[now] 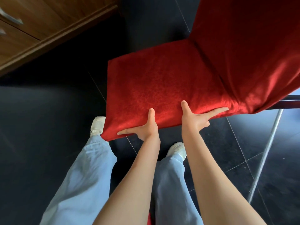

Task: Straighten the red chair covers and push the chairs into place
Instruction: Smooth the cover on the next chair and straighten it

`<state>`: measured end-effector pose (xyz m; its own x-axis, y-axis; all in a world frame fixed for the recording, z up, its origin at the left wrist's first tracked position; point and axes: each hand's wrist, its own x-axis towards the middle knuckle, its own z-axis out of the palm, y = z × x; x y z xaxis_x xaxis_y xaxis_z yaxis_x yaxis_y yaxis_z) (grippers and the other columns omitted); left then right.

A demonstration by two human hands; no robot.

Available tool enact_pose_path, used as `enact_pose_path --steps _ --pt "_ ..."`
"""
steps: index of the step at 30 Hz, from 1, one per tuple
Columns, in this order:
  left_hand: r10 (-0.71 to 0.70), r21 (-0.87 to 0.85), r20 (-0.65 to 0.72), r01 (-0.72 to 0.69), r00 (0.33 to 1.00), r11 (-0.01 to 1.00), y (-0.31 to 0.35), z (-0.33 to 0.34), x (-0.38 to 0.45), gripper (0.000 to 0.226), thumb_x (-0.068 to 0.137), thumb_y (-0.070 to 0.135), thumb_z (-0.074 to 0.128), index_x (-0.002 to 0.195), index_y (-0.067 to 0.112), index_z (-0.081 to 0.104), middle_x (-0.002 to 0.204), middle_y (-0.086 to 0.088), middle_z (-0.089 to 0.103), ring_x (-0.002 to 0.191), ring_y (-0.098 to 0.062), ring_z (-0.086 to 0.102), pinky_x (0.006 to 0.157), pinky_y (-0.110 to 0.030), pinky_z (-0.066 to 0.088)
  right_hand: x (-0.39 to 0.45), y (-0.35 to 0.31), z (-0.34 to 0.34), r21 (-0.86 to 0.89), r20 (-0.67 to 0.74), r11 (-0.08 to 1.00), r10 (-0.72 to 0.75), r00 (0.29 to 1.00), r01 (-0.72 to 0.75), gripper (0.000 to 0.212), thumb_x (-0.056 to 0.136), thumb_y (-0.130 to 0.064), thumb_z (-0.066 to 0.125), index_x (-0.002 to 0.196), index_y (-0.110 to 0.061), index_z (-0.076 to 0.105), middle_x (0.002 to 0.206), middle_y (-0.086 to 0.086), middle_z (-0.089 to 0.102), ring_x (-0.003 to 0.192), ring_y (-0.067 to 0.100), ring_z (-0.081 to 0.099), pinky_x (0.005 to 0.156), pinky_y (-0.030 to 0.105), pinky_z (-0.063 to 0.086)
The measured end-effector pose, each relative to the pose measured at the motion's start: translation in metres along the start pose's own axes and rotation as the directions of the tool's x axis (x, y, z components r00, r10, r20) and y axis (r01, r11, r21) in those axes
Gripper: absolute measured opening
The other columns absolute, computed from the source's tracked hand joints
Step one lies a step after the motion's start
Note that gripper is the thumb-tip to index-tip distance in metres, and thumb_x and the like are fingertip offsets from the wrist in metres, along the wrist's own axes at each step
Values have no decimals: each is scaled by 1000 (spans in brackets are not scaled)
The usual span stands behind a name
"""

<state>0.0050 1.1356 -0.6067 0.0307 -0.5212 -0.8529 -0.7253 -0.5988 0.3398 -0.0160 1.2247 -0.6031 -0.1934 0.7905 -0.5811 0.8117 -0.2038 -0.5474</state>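
Observation:
A chair in a red patterned cover fills the middle and upper right; its seat (162, 82) faces me and its backrest (251, 46) rises to the right. The cover lies smooth on the seat, with folds where seat meets back. My left hand (146, 129) grips the seat's front edge near the left corner, thumb on top and index finger along the edge. My right hand (194, 119) grips the same edge further right, also with its thumb on top, its index finger stretched along the edge and its other fingers curled below.
A wooden cabinet (40, 30) with metal handles stands at the upper left. The floor (48, 111) is dark glossy tile. A thin metal leg (266, 151) slants down at the right, below a dark bar (290, 103). My legs and white shoes stand just in front of the seat.

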Motion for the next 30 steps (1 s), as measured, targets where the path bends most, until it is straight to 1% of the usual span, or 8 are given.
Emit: enact_pose_path --steps 10,15,22,24,26,27,29,30 --pt "-9 5 -26 9 1000 1000 24 -4 -8 144 63 48 85 136 41 -39 147 -6 33 128 -38 45 102 -56 42 -23 -26 5 -23 -2 1000 -5 1000 5 128 69 -31 85 136 -64 -18 143 24 26 65 9 56 49 18 32" --pt "-12 14 -81 13 997 1000 37 -23 -11 143 62 52 83 134 41 -40 154 -1 25 132 -38 41 104 -58 39 -45 -24 10 -36 -1 999 3 1000 -3 126 70 -30 84 136 -65 -18 142 24 27 61 8 58 48 17 32" --pt "-53 -20 -86 51 995 998 60 -49 -15 151 35 70 73 135 46 -38 150 -7 33 130 -39 44 104 -60 37 -77 -25 14 -66 67 998 -18 998 22 125 71 -34 83 133 -68 -20 149 27 16 57 5 59 47 16 35" --pt "-20 9 -60 21 998 1000 62 -54 -16 149 33 72 72 130 51 -39 147 -5 37 125 -35 50 102 -54 40 -79 -29 13 -76 100 995 -51 994 59 125 71 -35 83 134 -66 -20 151 30 10 56 2 54 52 18 36" --pt "45 45 -37 -43 998 998 63 -62 -12 147 41 68 78 129 52 -39 146 -2 37 121 -32 54 100 -49 45 -79 -34 11 -81 144 992 -85 986 97 124 71 -36 83 135 -65 -20 152 31 4 69 1 51 67 26 39" --pt "75 71 -24 -73 997 995 64 -66 -10 147 44 66 80 130 52 -38 146 -2 36 119 -32 55 100 -49 46 -79 -36 11 -79 164 990 -101 981 115 124 71 -36 83 135 -65 -19 152 31 2 75 9 53 73 30 39" --pt "119 121 1 -118 993 986 69 -71 -5 148 45 65 80 130 50 -40 147 -6 38 115 -31 58 100 -46 47 -81 -42 13 -65 184 986 -141 973 156 121 71 -36 82 136 -66 -15 153 30 -2 81 15 50 75 29 37" --pt "141 135 8 -141 990 981 71 -71 -4 148 48 64 81 131 49 -40 148 -8 39 113 -29 59 99 -42 46 -81 -45 15 -58 186 983 -162 969 176 119 72 -36 82 137 -66 -14 153 30 -4 79 11 48 72 25 37"
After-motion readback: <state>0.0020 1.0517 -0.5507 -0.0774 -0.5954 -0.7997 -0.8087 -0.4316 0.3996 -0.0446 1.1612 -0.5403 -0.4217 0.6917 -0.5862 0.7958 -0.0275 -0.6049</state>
